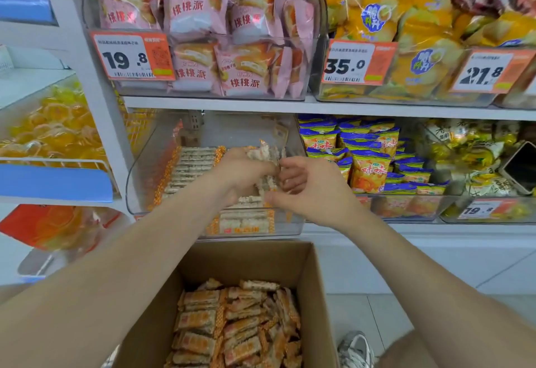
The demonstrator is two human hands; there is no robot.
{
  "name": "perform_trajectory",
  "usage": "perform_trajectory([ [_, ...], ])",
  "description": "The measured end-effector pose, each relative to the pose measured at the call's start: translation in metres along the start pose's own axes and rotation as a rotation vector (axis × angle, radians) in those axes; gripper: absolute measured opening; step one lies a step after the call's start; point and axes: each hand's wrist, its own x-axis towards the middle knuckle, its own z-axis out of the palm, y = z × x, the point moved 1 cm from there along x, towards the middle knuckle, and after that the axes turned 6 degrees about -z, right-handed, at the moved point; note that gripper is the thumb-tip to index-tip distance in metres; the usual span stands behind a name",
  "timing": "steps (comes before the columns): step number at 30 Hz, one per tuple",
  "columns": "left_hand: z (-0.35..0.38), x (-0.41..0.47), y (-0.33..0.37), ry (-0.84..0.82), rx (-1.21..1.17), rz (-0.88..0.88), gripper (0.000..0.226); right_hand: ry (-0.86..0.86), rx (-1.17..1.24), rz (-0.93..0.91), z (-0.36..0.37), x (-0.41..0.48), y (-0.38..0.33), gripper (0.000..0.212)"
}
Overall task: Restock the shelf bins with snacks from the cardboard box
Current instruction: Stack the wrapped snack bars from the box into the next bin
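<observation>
Yellow jelly cups (52,129) fill a wire-fronted shelf at the far left. Right of it, on the middle shelf, sits a clear plastic shelf bin (136,182), partly filled with neat rows of orange-edged white cracker packets (191,164) along its left side. Over the bin's right half, the left hand (240,173) grasps a loose bundle of the same packets (266,152), fingers wrapped round it. The right hand (307,190) meets it just beside, with curled fingers pinching the bundle's right edge. Near the person, below both forearms, an open brown cardboard box (246,260) stands on the floor, its bottom covered with jumbled packets (240,324). Further right on the same shelf, a second bin holds blue-and-yellow snack bags (368,164). A grey sneaker (355,347) shows beside the box's right wall.
</observation>
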Motion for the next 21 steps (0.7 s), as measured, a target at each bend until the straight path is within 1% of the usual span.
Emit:
perform_trajectory([
  [1, 0.001, 0.009, 0.0, 0.01, 0.021, -0.008, 0.021, -0.015, 0.0, 0.018, -0.004, 0.003, 0.0, 0.073],
  [2, 0.003, 0.015, 0.001, 0.017, 0.047, -0.011, 0.017, 0.005, 0.011, 0.035, -0.009, 0.006, 0.001, 0.065],
  [3, 0.004, 0.023, 0.002, 0.031, 0.093, -0.009, 0.014, 0.053, 0.04, 0.056, -0.014, 0.01, 0.003, 0.053],
  [4, 0.006, 0.027, 0.003, 0.043, 0.169, -0.01, 0.014, 0.107, 0.086, 0.082, -0.019, 0.013, 0.005, 0.04],
  [5, 0.01, 0.033, 0.004, 0.051, 0.273, -0.013, 0.022, 0.148, 0.128, 0.11, -0.024, 0.016, 0.008, 0.029],
  [6, 0.016, 0.037, 0.005, 0.05, 0.383, -0.019, 0.04, 0.175, 0.154, 0.135, -0.027, 0.018, 0.011, 0.022],
  [8, 0.029, 0.043, 0.006, 0.08, 0.614, -0.043, 0.093, 0.203, 0.171, 0.179, -0.033, 0.02, 0.016, 0.016],
  [9, 0.034, 0.047, 0.006, 0.107, 0.714, -0.042, 0.108, 0.207, 0.175, 0.196, -0.034, 0.02, 0.018, 0.015],
  [10, 0.039, 0.051, 0.005, 0.147, 0.805, -0.022, 0.11, 0.206, 0.172, 0.21, -0.036, 0.02, 0.02, 0.015],
  [11, 0.044, 0.056, 0.005, 0.183, 0.887, 0.002, 0.104, 0.199, 0.164, 0.221, -0.037, 0.019, 0.021, 0.014],
  [13, 0.051, 0.06, 0.007, 0.236, 1.016, 0.064, 0.082, 0.18, 0.147, 0.238, -0.038, 0.018, 0.022, 0.011],
  [15, 0.056, 0.058, 0.007, 0.257, 1.037, 0.075, 0.06, 0.155, 0.132, 0.239, -0.04, 0.017, 0.022, 0.012],
  [16, 0.058, 0.058, 0.007, 0.25, 1.044, 0.072, 0.058, 0.146, 0.126, 0.237, -0.04, 0.016, 0.021, 0.013],
  [19, 0.058, 0.057, 0.004, 0.167, 1.058, 0.047, 0.067, 0.129, 0.119, 0.232, -0.043, 0.014, 0.018, 0.016],
  [20, 0.057, 0.058, 0.002, 0.151, 1.05, 0.039, 0.068, 0.128, 0.118, 0.231, -0.043, 0.014, 0.018, 0.017],
  [21, 0.055, 0.058, 0.001, 0.139, 1.018, 0.032, 0.064, 0.127, 0.117, 0.231, -0.044, 0.013, 0.017, 0.017],
])
